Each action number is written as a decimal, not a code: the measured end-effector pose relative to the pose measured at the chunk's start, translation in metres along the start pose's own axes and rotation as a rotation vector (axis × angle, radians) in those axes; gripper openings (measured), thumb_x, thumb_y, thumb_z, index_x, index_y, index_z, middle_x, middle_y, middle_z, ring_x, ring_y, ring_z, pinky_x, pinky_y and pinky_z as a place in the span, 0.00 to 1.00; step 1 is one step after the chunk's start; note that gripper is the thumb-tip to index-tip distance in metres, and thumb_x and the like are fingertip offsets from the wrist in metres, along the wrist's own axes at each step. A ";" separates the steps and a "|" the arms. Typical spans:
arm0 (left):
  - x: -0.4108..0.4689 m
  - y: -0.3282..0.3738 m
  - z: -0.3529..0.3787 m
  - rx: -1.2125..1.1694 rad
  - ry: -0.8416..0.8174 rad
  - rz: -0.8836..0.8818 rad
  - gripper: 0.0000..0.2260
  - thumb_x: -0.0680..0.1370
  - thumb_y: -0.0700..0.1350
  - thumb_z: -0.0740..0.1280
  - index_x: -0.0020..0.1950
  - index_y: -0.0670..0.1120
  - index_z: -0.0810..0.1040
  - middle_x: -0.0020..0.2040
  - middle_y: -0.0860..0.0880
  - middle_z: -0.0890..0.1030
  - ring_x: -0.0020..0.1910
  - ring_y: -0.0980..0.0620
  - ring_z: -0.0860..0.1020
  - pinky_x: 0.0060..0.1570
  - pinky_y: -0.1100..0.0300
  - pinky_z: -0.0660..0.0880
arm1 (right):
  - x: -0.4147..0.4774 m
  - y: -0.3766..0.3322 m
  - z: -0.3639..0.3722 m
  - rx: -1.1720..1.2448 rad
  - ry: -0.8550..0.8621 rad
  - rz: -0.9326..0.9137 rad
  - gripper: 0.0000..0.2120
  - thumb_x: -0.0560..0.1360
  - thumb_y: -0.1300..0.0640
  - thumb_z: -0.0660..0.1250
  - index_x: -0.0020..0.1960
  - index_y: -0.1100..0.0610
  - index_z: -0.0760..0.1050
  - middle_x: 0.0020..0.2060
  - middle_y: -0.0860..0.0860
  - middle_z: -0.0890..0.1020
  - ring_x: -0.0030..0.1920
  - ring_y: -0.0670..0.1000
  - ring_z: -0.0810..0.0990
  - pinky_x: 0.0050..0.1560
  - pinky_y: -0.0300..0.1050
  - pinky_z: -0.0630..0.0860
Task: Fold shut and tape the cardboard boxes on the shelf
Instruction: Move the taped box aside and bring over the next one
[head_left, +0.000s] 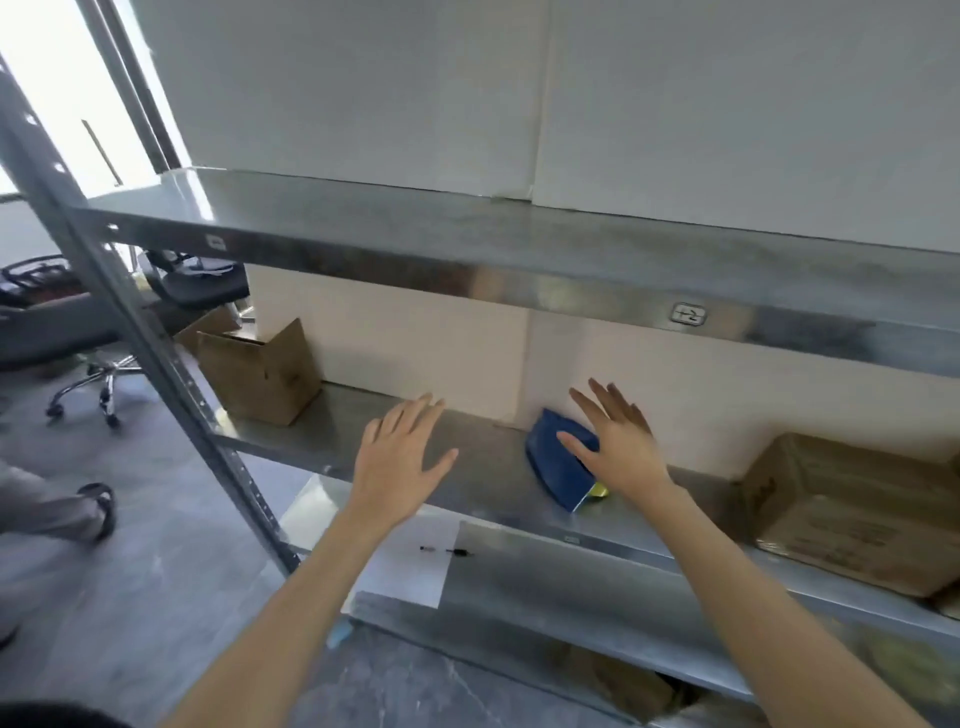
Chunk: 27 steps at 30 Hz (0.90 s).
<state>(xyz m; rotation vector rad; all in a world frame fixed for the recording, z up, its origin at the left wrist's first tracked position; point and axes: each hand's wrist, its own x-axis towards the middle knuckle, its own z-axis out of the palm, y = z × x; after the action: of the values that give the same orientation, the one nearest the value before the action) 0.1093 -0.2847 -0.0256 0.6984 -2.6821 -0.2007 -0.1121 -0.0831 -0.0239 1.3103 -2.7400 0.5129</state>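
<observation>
An open cardboard box (260, 371) with raised flaps stands at the left end of the middle metal shelf (483, 467). A second, closed cardboard box (852, 512) sits at the shelf's right end. My left hand (400, 457) hovers over the shelf's middle with fingers spread, holding nothing. My right hand (618, 441) is also spread open, just above and partly in front of a blue tape dispenser (556, 462) lying on the shelf; whether it touches it I cannot tell.
An upper shelf (519, 254) overhangs the working shelf. A lower shelf holds a white sheet (415, 566) with two small dark items. A slanted steel upright (156, 364) stands at left. Office chairs (98, 374) and a person's sandalled foot (98, 506) are on the floor.
</observation>
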 end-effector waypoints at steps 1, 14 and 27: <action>-0.001 -0.023 -0.006 0.005 -0.002 -0.017 0.28 0.81 0.61 0.59 0.79 0.52 0.62 0.79 0.52 0.62 0.77 0.50 0.60 0.72 0.51 0.57 | 0.008 -0.021 0.008 0.000 -0.005 -0.013 0.31 0.79 0.38 0.58 0.78 0.46 0.57 0.79 0.48 0.54 0.79 0.52 0.50 0.76 0.51 0.51; 0.020 -0.224 -0.052 -0.087 0.054 -0.228 0.30 0.80 0.58 0.64 0.79 0.50 0.62 0.79 0.49 0.62 0.78 0.46 0.58 0.74 0.44 0.57 | 0.108 -0.233 0.074 0.139 -0.056 -0.106 0.30 0.79 0.40 0.62 0.77 0.49 0.61 0.78 0.49 0.59 0.78 0.52 0.53 0.76 0.50 0.55; 0.069 -0.337 -0.028 -0.283 0.042 -0.507 0.35 0.78 0.57 0.69 0.80 0.50 0.57 0.81 0.48 0.57 0.77 0.43 0.60 0.72 0.39 0.64 | 0.208 -0.342 0.156 0.383 -0.227 -0.199 0.35 0.75 0.39 0.66 0.76 0.39 0.53 0.78 0.50 0.55 0.77 0.51 0.55 0.72 0.53 0.62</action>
<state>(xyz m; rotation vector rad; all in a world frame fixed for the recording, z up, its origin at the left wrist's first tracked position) 0.2136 -0.6128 -0.0540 1.2529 -2.3195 -0.6686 0.0310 -0.4880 -0.0378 1.8058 -2.7294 0.9611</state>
